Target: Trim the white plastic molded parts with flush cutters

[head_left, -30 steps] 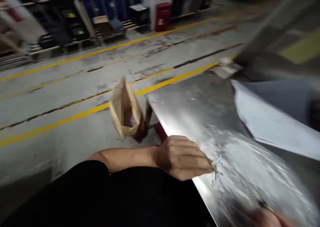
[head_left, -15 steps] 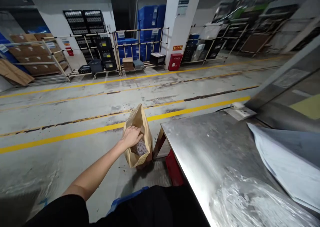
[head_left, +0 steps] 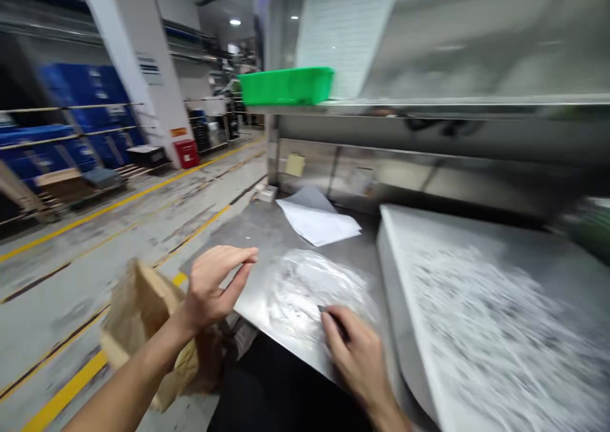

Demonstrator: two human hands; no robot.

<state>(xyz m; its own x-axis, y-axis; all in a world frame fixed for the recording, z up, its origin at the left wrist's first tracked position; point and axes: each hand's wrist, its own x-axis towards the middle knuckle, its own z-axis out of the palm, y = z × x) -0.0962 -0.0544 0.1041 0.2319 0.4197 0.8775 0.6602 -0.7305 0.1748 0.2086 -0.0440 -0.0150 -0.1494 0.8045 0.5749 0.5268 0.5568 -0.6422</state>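
Head view shows a clear plastic bag (head_left: 319, 289) of small pale bits lying on the near end of a steel table (head_left: 267, 229), close to its front edge. It looks soft, slack and slippery, likely to sag and spill if lifted by one corner; the gathered film at its near edge seems the safest place to take hold. The right hand (head_left: 355, 352) rests on that near edge, fingers curled around something dark and thin; whether it pinches the film too, I cannot tell. The left hand (head_left: 212, 283) hangs released, fingers spread and empty, just off the table's left corner, above a brown paper bag (head_left: 138, 321) standing on the floor. Beyond lie white paper sheets (head_left: 317, 219); right of the plastic bag sits a grey tray (head_left: 476, 305) of blurred scraps, and a green bin (head_left: 286, 86) sits on the shelf above.
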